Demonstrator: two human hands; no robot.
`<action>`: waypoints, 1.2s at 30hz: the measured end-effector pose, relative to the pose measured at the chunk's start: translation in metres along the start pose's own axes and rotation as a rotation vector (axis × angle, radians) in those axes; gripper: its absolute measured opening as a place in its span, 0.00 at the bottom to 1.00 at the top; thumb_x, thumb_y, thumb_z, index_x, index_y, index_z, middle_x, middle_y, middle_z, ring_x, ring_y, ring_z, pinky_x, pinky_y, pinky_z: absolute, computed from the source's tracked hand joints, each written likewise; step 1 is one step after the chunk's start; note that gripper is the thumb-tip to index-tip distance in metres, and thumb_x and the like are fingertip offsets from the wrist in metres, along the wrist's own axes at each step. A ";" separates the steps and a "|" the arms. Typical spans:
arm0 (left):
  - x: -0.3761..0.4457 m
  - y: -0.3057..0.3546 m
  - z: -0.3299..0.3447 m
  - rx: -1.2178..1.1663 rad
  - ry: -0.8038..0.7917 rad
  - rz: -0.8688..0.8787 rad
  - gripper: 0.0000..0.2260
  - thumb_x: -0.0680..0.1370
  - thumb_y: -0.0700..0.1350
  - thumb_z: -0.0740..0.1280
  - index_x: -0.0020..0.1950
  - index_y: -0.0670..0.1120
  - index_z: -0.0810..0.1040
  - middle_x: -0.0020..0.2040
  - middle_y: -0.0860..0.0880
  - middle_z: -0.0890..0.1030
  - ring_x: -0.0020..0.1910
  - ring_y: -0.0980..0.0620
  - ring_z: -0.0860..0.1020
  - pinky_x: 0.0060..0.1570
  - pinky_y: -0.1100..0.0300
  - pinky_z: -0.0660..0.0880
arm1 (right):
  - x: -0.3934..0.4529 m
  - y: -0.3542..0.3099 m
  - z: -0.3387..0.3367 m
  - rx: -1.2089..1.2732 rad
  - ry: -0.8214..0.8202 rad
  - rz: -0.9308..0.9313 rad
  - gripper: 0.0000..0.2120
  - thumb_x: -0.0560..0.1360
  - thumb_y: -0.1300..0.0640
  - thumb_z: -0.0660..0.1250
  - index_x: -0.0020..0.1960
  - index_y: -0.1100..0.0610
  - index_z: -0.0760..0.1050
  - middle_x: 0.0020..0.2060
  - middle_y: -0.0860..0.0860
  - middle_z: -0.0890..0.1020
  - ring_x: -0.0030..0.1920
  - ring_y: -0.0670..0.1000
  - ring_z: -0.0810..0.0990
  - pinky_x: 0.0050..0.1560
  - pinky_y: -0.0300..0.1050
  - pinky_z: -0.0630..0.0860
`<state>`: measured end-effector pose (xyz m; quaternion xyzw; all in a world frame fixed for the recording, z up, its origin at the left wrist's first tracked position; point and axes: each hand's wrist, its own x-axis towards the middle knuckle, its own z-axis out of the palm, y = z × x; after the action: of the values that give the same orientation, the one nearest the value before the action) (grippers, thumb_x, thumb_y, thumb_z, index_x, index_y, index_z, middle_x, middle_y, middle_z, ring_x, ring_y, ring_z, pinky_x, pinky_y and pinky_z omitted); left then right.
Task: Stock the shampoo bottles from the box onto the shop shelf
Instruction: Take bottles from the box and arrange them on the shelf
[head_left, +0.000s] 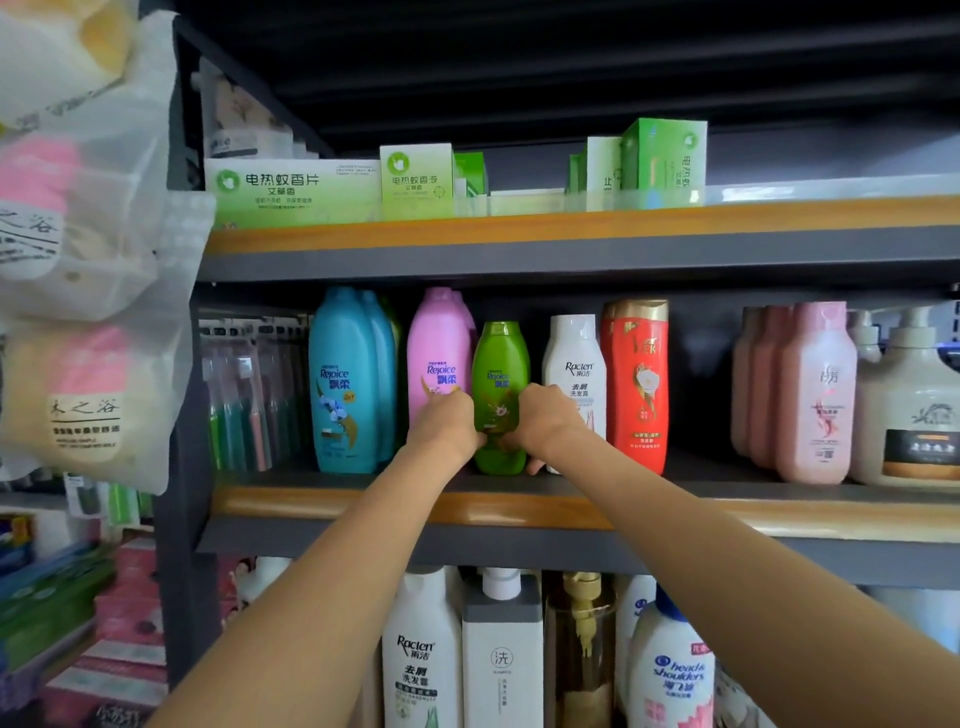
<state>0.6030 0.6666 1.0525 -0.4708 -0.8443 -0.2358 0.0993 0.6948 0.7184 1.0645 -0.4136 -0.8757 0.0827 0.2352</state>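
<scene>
A small green Rejoice shampoo bottle (500, 374) stands upright on the middle shelf (363, 506), between a pink Rejoice bottle (439, 353) and a white Raclen bottle (574, 358). My left hand (445, 423) grips its left side and my right hand (545, 423) grips its right side, fingers curled round the lower half. The bottle's base seems to rest on the shelf board. Blue Rejoice bottles (343, 384) stand further left. The box is out of view.
A red bottle (636, 384), pink bottles (815, 395) and cream pump bottles (906, 410) fill the shelf to the right, with a dark gap between red and pink. Green cartons (415, 182) sit on the top shelf. Bagged goods (83, 260) hang at left; larger bottles (501, 654) stand below.
</scene>
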 end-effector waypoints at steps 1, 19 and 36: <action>-0.001 0.000 0.000 0.009 0.012 0.007 0.15 0.77 0.46 0.66 0.56 0.36 0.75 0.49 0.40 0.77 0.52 0.42 0.77 0.43 0.56 0.70 | 0.000 0.000 0.000 -0.014 0.002 -0.005 0.22 0.72 0.57 0.72 0.32 0.55 0.58 0.53 0.61 0.81 0.53 0.60 0.82 0.54 0.50 0.79; -0.160 -0.092 0.095 -0.244 0.510 0.691 0.09 0.71 0.35 0.59 0.38 0.38 0.79 0.37 0.42 0.81 0.41 0.50 0.72 0.40 0.54 0.71 | -0.128 0.008 0.088 0.204 0.485 -0.662 0.17 0.76 0.52 0.56 0.38 0.62 0.76 0.31 0.58 0.81 0.32 0.60 0.79 0.33 0.54 0.74; -0.487 -0.323 0.459 -0.038 -0.931 -0.090 0.12 0.77 0.39 0.61 0.60 0.43 0.73 0.61 0.45 0.75 0.59 0.47 0.74 0.57 0.55 0.72 | -0.445 0.153 0.590 0.052 -1.256 0.072 0.16 0.79 0.49 0.59 0.60 0.58 0.73 0.54 0.55 0.78 0.53 0.54 0.76 0.52 0.46 0.73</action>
<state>0.6175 0.3839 0.3655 -0.4912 -0.8141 -0.0190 -0.3092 0.7598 0.5065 0.3428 -0.3095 -0.8301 0.3387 -0.3169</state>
